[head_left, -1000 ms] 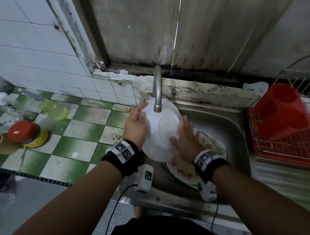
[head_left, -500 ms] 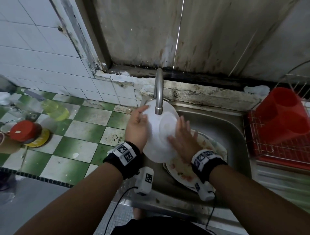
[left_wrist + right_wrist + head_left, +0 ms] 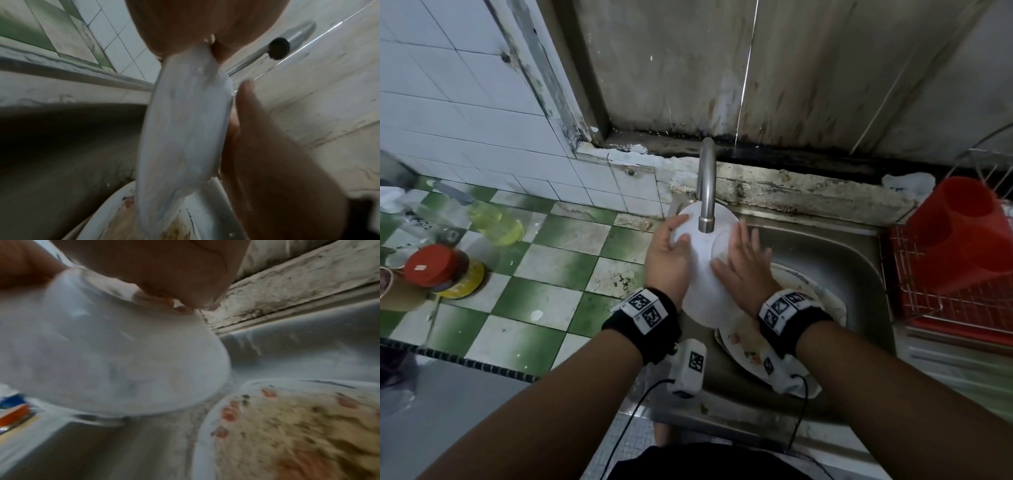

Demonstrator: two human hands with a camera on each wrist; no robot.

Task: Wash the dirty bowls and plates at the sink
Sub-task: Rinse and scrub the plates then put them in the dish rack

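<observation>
The step in hand looks like rinsing 1 bowl (image 3: 705, 274) under the tap (image 3: 706, 192): the bowl is held tilted on edge over the sink (image 3: 835, 260), its outside turned up toward the head camera, directly below the spout. The left hand (image 3: 671, 260) grasps the bowl by its rim at 9 o'clock, thumb over the outside and fingers behind. The right hand (image 3: 743, 270) lies flat against the bowl's base at 3 o'clock, fingers straight and spread, rubbing or steadying (which of the 2 cannot be told). No running water can be made out.

Next, I judge, the bowl needs turning so the inside gets rinsed, then a move to the rack (image 3: 945, 301) at 3 o'clock. A wet rim could slip in a 1-handed grasp.

Below the bowl, at 5 o'clock in the sink, lies a dirty plate (image 3: 743, 346) smeared with food, not yet washed.

The counter (image 3: 551, 260) at 9 o'clock is green-and-white tile, stained near the sink. On it stand a jar (image 3: 436, 267) with a red lid and a bottle (image 3: 493, 222) of yellow liquid. Behind the tap runs a grimy ledge and wall.
</observation>
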